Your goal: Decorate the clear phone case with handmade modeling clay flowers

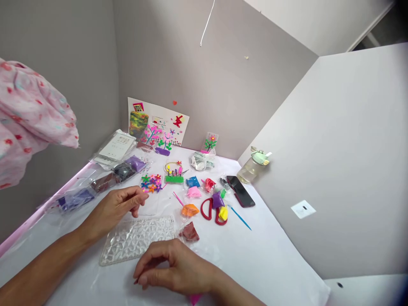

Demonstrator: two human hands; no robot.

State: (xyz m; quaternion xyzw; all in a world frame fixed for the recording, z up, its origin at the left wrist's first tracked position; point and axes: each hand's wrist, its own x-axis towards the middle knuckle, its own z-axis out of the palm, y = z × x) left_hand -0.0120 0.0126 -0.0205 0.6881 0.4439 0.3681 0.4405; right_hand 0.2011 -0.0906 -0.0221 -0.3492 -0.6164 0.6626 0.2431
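Right hand (174, 264) pinches; label (117, 147) seems illegible.

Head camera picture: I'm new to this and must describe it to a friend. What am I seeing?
No machine here: these are a person's bare hands, seen from a camera on their head. Over the white table, the left hand is by the far edge of a clear textured plate; I can't tell if it holds anything. The right hand, nearer the camera, seems to pinch a dark red bit. Beyond lie an orange packet, probably clay, red-handled scissors, a blue stick and a black phone.
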